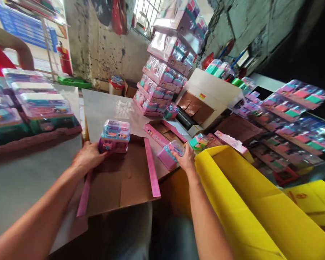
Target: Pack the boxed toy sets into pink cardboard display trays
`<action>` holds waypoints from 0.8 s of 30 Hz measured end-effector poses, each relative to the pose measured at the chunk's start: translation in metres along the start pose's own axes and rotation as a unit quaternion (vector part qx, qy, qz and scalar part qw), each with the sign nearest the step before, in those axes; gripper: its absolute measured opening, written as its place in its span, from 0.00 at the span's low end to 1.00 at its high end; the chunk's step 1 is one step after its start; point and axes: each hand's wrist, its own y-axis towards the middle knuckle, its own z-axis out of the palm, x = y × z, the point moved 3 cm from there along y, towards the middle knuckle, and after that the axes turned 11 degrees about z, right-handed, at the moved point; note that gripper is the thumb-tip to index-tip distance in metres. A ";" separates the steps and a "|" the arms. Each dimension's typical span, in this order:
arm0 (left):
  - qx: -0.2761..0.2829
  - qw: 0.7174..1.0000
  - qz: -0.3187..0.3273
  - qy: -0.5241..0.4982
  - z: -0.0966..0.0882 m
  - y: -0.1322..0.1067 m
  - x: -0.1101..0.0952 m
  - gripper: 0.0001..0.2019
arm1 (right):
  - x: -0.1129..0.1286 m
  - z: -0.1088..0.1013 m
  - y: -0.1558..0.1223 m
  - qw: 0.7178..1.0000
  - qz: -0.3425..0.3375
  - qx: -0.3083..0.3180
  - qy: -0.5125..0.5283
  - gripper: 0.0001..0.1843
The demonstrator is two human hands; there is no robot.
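Note:
A shallow pink-edged cardboard tray [105, 191] lies in front of me, its brown inside showing. My left hand [89, 156] is closed on the side of a pink and blue toy pack [115, 137] with a clear plastic cover, at the tray's far left corner. To the right of the tray, my right hand [186, 158] grips a second pack, a pink box [168, 156] with a clear blue-tinted top, held tilted. Just beyond that hand sits a green and yellow pack [199, 141].
A yellow bin [249, 195] stands at my right. Filled trays [43, 112] sit at left, near another person's arm [18, 45]. A tall stack of wrapped trays [162, 77] rises at the back, beside a white machine [216, 88]. Another pink tray [165, 131] lies beyond.

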 end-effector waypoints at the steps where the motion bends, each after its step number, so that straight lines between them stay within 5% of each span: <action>1: 0.007 1.000 -0.007 0.010 -0.001 0.000 -0.002 0.31 | -0.009 0.003 -0.001 0.999 0.016 0.032 -0.007 0.56; 7: 0.013 0.999 -0.018 0.048 -0.007 -0.003 -0.006 0.31 | -0.001 0.014 -0.019 0.991 0.086 0.098 -0.017 0.54; 12: -0.053 0.994 -0.021 0.092 -0.022 -0.018 -0.009 0.31 | -0.006 0.012 0.013 0.975 0.083 0.123 0.165 0.53; 15: -0.116 0.985 0.010 0.123 -0.038 -0.037 -0.026 0.27 | -0.008 0.037 0.031 0.886 0.115 0.239 0.380 0.52; 17: -0.099 0.987 0.056 0.113 -0.042 -0.049 -0.048 0.23 | -0.002 0.057 0.036 0.800 0.141 0.342 0.473 0.50; 19: -0.061 0.987 0.122 0.086 -0.038 -0.057 -0.081 0.19 | 0.007 0.072 0.040 0.746 0.144 0.410 0.505 0.48; 24: 0.000 0.976 0.209 0.061 0.023 -0.047 -0.156 0.22 | 0.022 0.089 0.044 0.674 0.134 0.518 0.509 0.45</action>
